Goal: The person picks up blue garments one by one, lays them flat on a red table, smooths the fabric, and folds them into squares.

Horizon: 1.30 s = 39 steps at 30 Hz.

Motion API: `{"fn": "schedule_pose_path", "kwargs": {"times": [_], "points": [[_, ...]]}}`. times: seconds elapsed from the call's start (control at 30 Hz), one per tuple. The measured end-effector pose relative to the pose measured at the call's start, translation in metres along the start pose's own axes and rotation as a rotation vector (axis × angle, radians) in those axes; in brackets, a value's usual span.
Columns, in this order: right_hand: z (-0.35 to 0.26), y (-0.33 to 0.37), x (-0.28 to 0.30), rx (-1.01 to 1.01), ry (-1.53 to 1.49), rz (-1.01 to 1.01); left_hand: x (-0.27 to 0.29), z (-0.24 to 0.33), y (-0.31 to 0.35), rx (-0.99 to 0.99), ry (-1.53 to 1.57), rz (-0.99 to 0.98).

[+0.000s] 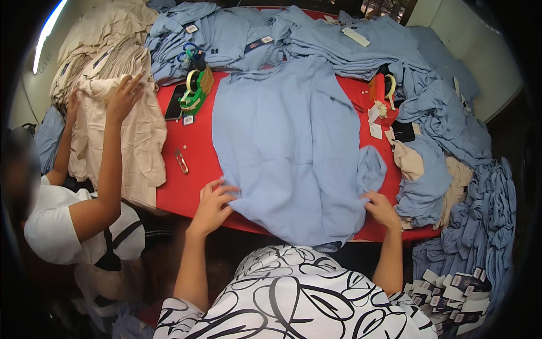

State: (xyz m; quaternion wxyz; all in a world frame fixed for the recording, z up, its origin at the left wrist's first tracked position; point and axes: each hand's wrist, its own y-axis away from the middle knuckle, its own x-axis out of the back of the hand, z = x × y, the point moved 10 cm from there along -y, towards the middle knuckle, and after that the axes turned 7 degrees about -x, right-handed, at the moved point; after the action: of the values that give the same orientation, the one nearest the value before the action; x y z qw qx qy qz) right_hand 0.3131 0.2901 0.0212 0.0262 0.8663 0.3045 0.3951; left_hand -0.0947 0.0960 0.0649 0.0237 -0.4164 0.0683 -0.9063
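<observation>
A light blue shirt [276, 141] lies spread on the red table in front of me, its lower edge hanging over the near side. My left hand [213, 207] has its fingers closed on the shirt's near left corner. At the near right corner my right hand [382, 209] pinches the cloth between thumb and fingers. A bunched sleeve [372, 169] of the shirt lies just beyond my right hand. Part of each hand's grip is hidden by the cloth.
On the red table [189, 192] lie a small thread snipper [181, 161], a green tape dispenser [193, 99], a phone [175, 102] and a red tape dispenser [383, 93]. Blue garments [350, 45] pile up behind and right. A co-worker's hands [123, 99] handle beige garments at left. Tags [451, 299] hang lower right.
</observation>
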Motion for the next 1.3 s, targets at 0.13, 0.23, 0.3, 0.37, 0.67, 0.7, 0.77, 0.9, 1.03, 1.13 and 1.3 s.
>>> {"fn": "schedule_pose_path", "kwargs": {"times": [0.13,0.23,0.3,0.37,0.67,0.7,0.77,0.9,1.03,1.13,1.3], "points": [[0.018,0.049,0.109,0.026,-0.802,0.083,0.04,-0.009,0.01,0.105,0.851,-0.269],[-0.019,0.004,0.153,-0.009,-0.775,0.299,0.055,-0.053,-0.033,0.238,1.291,0.042],[-0.014,-0.057,0.155,-0.189,-0.438,0.314,0.037,-0.054,-0.088,0.085,1.978,0.059],[-0.055,-0.054,0.159,0.243,0.041,0.866,0.001,-0.099,-0.089,0.454,1.675,0.398],[0.018,-0.012,-0.006,-0.173,-0.539,0.066,-0.022,-0.083,0.017,0.503,0.416,0.113],[0.039,-0.012,0.013,-0.216,-0.348,0.259,-0.016,-0.075,0.024,0.503,0.196,0.058],[0.063,-0.001,0.05,-0.296,0.044,0.634,-0.011,-0.075,0.036,0.559,0.213,0.055],[0.068,-0.007,0.06,-0.216,0.016,0.829,0.0,-0.074,0.043,0.6,0.181,0.1],[0.058,-0.022,0.052,-0.207,0.348,0.851,0.014,-0.046,0.025,0.54,-0.136,-0.025],[0.056,-0.033,0.054,-0.242,-0.002,0.639,0.047,-0.039,0.023,0.424,-0.184,0.038],[-0.067,0.018,0.121,0.2,-1.14,0.348,0.168,0.001,0.037,0.375,0.679,0.658]]}}
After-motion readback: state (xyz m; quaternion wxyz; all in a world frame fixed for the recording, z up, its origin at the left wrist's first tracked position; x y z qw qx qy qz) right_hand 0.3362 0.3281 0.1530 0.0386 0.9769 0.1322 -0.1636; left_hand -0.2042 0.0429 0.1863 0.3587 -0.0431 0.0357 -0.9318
